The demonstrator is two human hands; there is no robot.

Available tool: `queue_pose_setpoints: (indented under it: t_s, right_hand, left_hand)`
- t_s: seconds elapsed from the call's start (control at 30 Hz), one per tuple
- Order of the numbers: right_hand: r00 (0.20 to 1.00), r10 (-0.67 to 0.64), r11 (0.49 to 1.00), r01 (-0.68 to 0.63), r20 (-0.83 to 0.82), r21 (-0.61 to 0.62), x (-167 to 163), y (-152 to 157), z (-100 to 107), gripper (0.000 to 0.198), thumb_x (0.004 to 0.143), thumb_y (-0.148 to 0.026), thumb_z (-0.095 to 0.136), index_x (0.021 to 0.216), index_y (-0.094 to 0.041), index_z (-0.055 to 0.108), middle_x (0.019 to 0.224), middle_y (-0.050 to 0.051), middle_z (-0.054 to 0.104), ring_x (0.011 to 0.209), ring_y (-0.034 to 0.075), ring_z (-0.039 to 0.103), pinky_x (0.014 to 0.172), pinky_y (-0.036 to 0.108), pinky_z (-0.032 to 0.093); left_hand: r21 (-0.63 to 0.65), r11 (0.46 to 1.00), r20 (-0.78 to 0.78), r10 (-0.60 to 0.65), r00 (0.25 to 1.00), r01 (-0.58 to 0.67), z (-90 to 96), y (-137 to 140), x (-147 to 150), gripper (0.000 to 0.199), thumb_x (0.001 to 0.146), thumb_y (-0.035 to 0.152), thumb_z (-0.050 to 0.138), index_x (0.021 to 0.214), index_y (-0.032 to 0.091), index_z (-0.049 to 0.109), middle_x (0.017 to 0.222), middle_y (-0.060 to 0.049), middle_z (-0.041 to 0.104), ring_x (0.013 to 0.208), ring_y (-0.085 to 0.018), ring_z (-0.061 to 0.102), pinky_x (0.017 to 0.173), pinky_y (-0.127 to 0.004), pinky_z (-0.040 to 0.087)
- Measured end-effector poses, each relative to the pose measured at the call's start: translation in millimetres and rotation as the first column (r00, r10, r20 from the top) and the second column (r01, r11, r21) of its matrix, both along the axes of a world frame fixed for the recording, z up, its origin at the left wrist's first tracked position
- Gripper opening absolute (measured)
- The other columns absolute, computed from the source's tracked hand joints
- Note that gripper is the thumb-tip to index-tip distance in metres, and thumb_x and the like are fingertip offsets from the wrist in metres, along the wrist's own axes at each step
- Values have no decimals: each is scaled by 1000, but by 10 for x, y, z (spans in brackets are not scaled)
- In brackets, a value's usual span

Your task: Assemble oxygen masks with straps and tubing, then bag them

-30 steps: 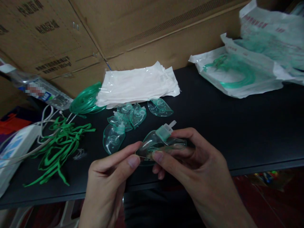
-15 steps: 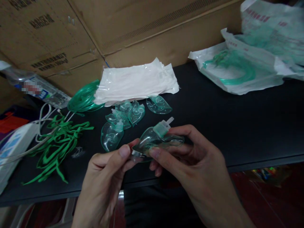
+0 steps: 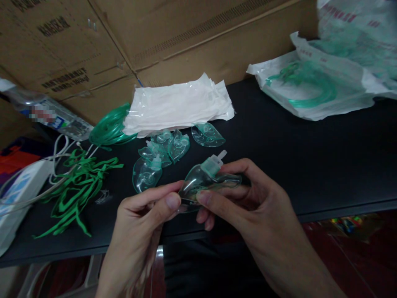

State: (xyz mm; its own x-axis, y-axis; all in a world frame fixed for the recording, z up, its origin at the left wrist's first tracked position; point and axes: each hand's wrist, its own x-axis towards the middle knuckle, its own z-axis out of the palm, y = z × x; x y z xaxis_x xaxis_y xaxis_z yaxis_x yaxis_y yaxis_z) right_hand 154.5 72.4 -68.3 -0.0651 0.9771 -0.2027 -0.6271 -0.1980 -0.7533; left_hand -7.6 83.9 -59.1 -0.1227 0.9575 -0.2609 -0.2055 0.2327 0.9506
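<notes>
A clear green oxygen mask is held between both hands above the table's front edge, its white connector pointing up and right. My right hand grips the mask, thumb on the near side and fingers behind. My left hand pinches the mask's left end between thumb and forefinger; whatever lies under that thumb is hidden. Just beyond the hands are several similar masks, among them a near one and one lying apart.
Green elastic straps, a power strip with white cables and a bottle occupy the left. Coiled green tubing sits beside stacked white packets. An opened pouch with tubing lies right. Cardboard boxes stand behind.
My left thumb has slid slightly right along the mask's end, covering a shiny metal strip that showed there before. My right hand keeps nearly the same hold.
</notes>
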Motion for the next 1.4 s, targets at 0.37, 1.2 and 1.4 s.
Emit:
queue_pose_setpoints:
  t_s: [0.37, 1.2, 1.4]
  right_hand:
    - [995, 55, 998, -52, -84, 34, 19, 22, -15, 37, 73, -14, 92, 93, -24, 62, 72, -4, 81, 58, 9, 72, 59, 15, 59]
    - [976, -152, 970, 117, 155, 213, -51, -213, -22, 35, 83, -32, 86, 110, -40, 65, 98, -6, 79, 91, 12, 77, 85, 20, 61]
    - [967, -134, 970, 84, 215, 229, -35, -265, -41, 49, 72, -48, 92, 111, -40, 64, 103, -3, 78, 94, 17, 77, 85, 24, 61]
  left_hand:
    - [35, 988, -22, 154, 988, -154, 88, -31, 220, 16, 59, 26, 95, 70, 22, 85, 65, 0, 80, 56, -11, 74, 59, -13, 60]
    - [136, 969, -93, -195, 976, 206, -9, -79, 20, 39, 77, 56, 84, 68, 18, 80, 65, -3, 70, 59, -12, 59, 55, -19, 49]
    - [128, 980, 1, -157, 988, 156, 15, -92, 10, 30, 74, 48, 89, 74, 19, 82, 75, -2, 68, 68, -12, 57, 61, -19, 45]
